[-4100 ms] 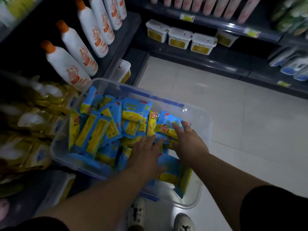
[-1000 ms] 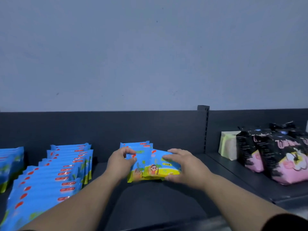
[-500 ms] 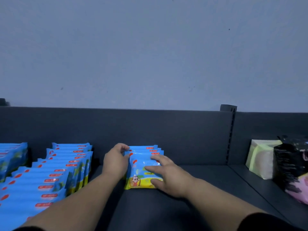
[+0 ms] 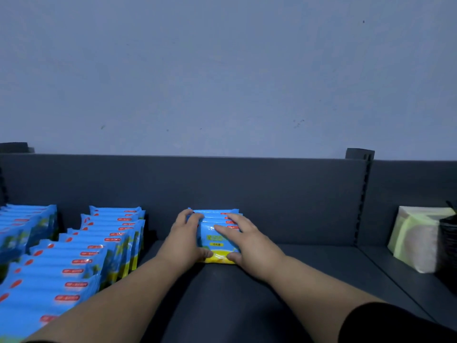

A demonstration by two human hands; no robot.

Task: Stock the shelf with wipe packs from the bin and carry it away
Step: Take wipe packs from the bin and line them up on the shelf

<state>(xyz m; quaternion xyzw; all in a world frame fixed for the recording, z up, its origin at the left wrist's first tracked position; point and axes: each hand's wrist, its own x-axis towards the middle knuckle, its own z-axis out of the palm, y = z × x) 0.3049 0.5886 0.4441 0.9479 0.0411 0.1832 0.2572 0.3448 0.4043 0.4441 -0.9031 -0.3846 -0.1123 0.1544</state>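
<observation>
- Two hands meet on a stack of wipe packs (image 4: 218,237) that stands on edge at the far middle of the dark shelf (image 4: 235,293), its back against the shelf's rear panel (image 4: 259,189).
- Left hand (image 4: 184,241) grips the stack's left side: fingers curled over the top left corner, thumb at the yellow lower edge.
- Right hand (image 4: 249,241) lies on the front pack, fingers spread and nearly straight across its face, thumb touching the lower right corner.
- Left of the stack, apart from it, a long row of blue packs (image 4: 81,256) runs from far to near; another row (image 4: 22,226) stands further left.
- Far right, on the next shelf section, a pale green pack (image 4: 415,238) stands just beside a black one (image 4: 448,248).
</observation>
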